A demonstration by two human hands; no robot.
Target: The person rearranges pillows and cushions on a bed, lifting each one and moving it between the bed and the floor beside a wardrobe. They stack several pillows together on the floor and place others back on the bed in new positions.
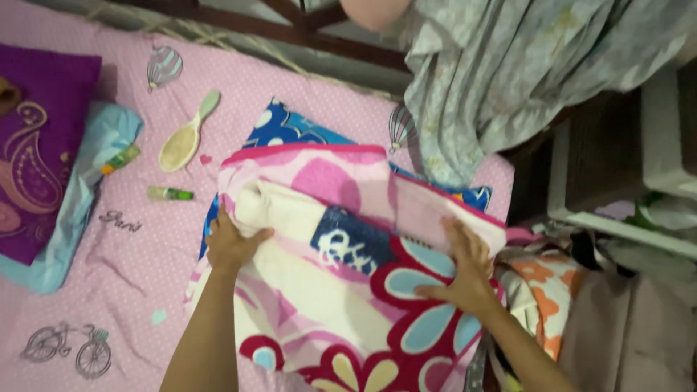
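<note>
Left hand point(231, 243) and right hand point(465, 270) are lying well apart, fingers spread, palms pressing flat on the folded floral towel point(341, 290) covering the pink bedsheet point(131, 239).

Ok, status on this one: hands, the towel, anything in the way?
Left hand and right hand flat on the flowered towel, no grip closed. Towel folded on the pink bed sheet. Hairbrush and small tube lie apart, left.

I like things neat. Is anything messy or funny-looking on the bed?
A little. A hairbrush and two small tubes lie loose on the pink sheet. The flowered towel under both hands is only half folded.
</note>
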